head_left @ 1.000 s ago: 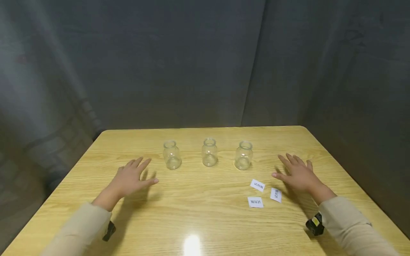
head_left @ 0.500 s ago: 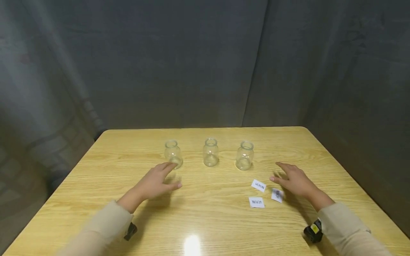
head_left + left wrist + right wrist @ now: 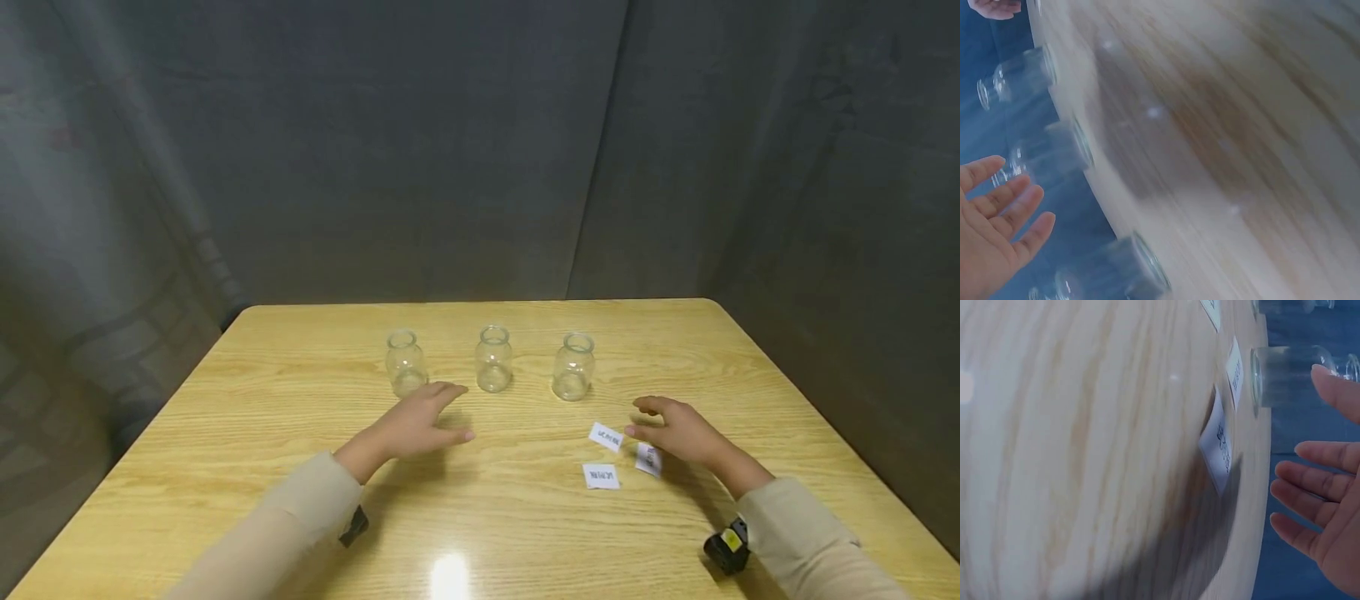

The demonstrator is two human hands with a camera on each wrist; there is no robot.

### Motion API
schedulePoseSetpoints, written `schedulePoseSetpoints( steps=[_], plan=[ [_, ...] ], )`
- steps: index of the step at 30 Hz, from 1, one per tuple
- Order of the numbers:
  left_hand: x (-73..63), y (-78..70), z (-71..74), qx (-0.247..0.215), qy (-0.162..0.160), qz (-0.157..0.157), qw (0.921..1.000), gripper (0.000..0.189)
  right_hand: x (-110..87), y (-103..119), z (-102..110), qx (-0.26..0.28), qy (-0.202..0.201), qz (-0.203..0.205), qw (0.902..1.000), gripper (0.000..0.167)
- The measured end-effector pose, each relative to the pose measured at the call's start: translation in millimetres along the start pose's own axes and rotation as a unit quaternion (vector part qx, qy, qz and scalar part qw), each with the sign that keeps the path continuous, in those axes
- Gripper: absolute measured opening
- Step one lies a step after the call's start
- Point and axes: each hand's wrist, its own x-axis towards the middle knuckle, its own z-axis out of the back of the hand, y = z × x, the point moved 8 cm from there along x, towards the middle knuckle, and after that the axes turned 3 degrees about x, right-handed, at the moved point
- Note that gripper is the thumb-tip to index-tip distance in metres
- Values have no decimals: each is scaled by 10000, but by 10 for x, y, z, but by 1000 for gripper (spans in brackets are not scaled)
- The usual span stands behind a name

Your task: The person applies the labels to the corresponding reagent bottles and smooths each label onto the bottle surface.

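Note:
In the head view three clear glass jars stand upright in a row: the left jar [image 3: 405, 362], the middle jar [image 3: 493, 358] and the right jar [image 3: 573, 367]. My left hand [image 3: 416, 425] hovers over the table in front of the left and middle jars, fingers extended and holding nothing. To the right, my right hand [image 3: 678, 429] is above the table with fingers slightly bent, also holding nothing. Just left of it lie three small white paper labels with handwriting: the upper label [image 3: 606, 436], the lower label [image 3: 601, 477] and the right label [image 3: 648, 459], partly overlapped by the hand.
The wooden table [image 3: 510, 533] has light grain and rounded far corners. Grey curtains [image 3: 420, 150] hang behind it and along both sides. A small black wrist camera [image 3: 727, 547] sits under the right sleeve.
My left hand has moved right, from left of the jars to in front of them. The right hand has shifted slightly left and nearer to me, its fingers bending more.

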Motion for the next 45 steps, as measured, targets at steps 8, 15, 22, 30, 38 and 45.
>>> schedulePoseSetpoints(
  steps=[8,15,22,30,38,45],
  plan=[
    [220,-157,-183,-107,284,-186,9994,67,60,-49,-100,143,124,-142,9997,52],
    [395,-272,-319,-99,386,-419,9983,64,81,-105,-164,167,247,-216,9993,51],
    [544,-393,-376,-183,475,-465,9976,58,106,-55,-160,199,296,-195,9992,52],
    [702,-523,-490,-450,600,-619,9953,52,155,-59,-225,129,279,-206,9993,47],
    [875,-662,-658,-391,893,-800,9920,45,204,-44,-308,-190,171,-192,9995,34],
    [1001,-738,-781,-144,1157,-874,9893,43,209,-26,-324,-322,93,-319,9989,33]
  ],
)
